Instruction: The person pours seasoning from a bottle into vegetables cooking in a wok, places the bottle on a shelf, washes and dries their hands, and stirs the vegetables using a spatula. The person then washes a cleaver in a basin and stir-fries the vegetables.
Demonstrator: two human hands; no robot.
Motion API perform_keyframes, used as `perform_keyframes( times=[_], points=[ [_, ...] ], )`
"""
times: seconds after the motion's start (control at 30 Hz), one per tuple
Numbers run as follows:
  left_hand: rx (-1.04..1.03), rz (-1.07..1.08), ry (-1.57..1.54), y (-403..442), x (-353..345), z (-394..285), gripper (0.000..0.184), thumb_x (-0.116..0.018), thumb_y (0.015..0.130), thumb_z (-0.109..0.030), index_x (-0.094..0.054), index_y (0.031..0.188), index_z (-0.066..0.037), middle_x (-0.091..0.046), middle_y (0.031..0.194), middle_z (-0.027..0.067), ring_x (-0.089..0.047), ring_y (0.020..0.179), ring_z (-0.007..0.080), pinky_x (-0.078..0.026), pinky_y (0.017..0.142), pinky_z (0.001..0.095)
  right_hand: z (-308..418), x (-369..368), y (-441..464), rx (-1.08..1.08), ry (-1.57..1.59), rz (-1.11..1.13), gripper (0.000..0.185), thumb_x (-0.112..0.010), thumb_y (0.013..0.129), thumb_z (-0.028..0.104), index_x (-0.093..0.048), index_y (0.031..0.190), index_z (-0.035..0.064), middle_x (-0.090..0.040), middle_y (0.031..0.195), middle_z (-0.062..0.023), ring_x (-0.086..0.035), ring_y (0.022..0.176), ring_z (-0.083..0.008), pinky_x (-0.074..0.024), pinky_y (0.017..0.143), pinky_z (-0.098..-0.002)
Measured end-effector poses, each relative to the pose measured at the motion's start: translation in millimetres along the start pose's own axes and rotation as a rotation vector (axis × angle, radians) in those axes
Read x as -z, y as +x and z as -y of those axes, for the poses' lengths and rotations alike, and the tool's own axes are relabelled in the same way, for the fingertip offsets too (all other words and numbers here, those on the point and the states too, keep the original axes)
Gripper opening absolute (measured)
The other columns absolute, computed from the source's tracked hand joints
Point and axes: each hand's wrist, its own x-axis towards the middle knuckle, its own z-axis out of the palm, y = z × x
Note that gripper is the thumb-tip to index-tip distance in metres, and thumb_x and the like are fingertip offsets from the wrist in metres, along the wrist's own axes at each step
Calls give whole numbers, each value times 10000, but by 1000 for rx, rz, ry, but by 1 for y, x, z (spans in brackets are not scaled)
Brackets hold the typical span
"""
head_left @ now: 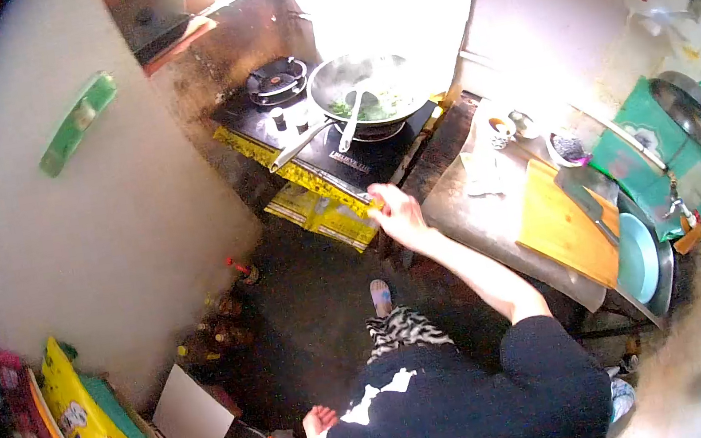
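Observation:
At the front right edge of the black gas stove (345,166), my right hand (401,214) reaches out with its fingers bent against the edge. What lies under the fingertips is hidden. A steaming wok (324,97) stands on the right burner with chopped greens (388,104) inside and its handle pointing toward the front left. A spatula (348,136) leans in the wok, its handle over the near rim. My left hand (319,419) hangs low beside my body, fingers loosely apart and holding nothing.
Right of the stove, a counter bears a wooden cutting board (557,212), a cleaver (583,200), a blue basin (636,258) and small bowls (569,148). A white door or panel (104,253) stands at left. Bottles (228,335) and a yellow bag (87,417) are lower left.

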Motion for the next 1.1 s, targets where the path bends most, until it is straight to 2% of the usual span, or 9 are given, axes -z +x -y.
perform_keyframes(
  times=[0.17, 0.3, 0.43, 0.53, 0.63, 0.8, 0.9, 0.97, 1.1],
  points=[
    [15, -25, 189, -30, -164, -98, 266, -527, 902, -237, -548, 1039, -10, -620, 994, 155, -614, 833, 270, -512, 734, 355, -20, -9, 135, 347, -256, -63, 491, -681, 717, 79, -510, 1176, 101, -510, 1100, -158, -596, 941, -340, -517, 746, -407],
    [-151, -21, 253, -44, -271, -176, 250, -545, 891, -227, -548, 1034, -21, -614, 1014, 144, -626, 848, 275, -523, 719, 393, -54, -34, 199, 440, -387, 181, 178, -650, 769, 152, -548, 847, 29, -546, 928, -170, -611, 792, -331, -507, 660, -416],
    [-326, -1, 425, -58, -359, -266, 298, -557, 891, -274, -550, 1066, -32, -633, 991, 127, -646, 840, 255, -541, 692, 376, -37, 0, 232, 398, -338, 116, 241, -642, 820, 286, -534, 770, 76, -535, 766, -109, -607, 647, -282, -483, 555, -376],
    [-360, 182, 510, -61, -430, -335, 359, -495, 934, -319, -539, 1114, -11, -631, 1034, 142, -647, 895, 253, -543, 722, 355, -45, 37, 261, 324, -239, 31, 224, -618, 823, 242, -579, 669, 85, -589, 648, -82, -601, 570, -227, -488, 519, -335],
    [-361, 444, 642, -64, -510, -393, 443, -395, 978, -372, -520, 1144, 19, -622, 1069, 166, -645, 920, 260, -540, 760, 349, -40, 78, 277, 70, 157, -110, 134, -581, 802, 24, -699, 842, 73, -694, 796, -68, -645, 674, -145, -507, 591, -259],
    [-16, 979, 865, -55, -615, -418, 607, -308, 966, -488, -435, 1219, 48, -610, 1030, 203, -649, 832, 279, -535, 779, 389, -28, 105, 295, -201, -69, -364, 160, -607, 851, 159, -678, 846, 15, -672, 683, -108, -643, 607, -167, -477, 545, -298],
    [246, 1131, 857, -43, -638, -409, 581, -348, 959, -489, -456, 1182, 36, -623, 822, 155, -614, 631, 238, -506, 598, 320, -36, 105, 313, -258, -473, -333, 245, -600, 855, 249, -649, 805, 14, -640, 636, -137, -645, 578, -223, -486, 531, -341],
    [376, 1071, 855, -48, -645, -410, 470, -403, 953, -470, -496, 1038, -17, -474, 583, 39, -402, 392, 122, -331, 369, 266, -34, 99, 327, -247, -474, -297, 351, -574, 854, 367, -628, 780, 28, -601, 596, -167, -629, 549, -279, -483, 523, -383],
    [287, 926, 931, -71, -651, -413, 357, -483, 943, -412, -458, 886, -60, -433, 552, 14, -354, 358, 88, -272, 325, 233, -26, 86, 359, -363, -538, -198, 392, -549, 826, 403, -637, 744, 30, -578, 555, -176, -613, 531, -283, -493, 540, -383]
  ],
)
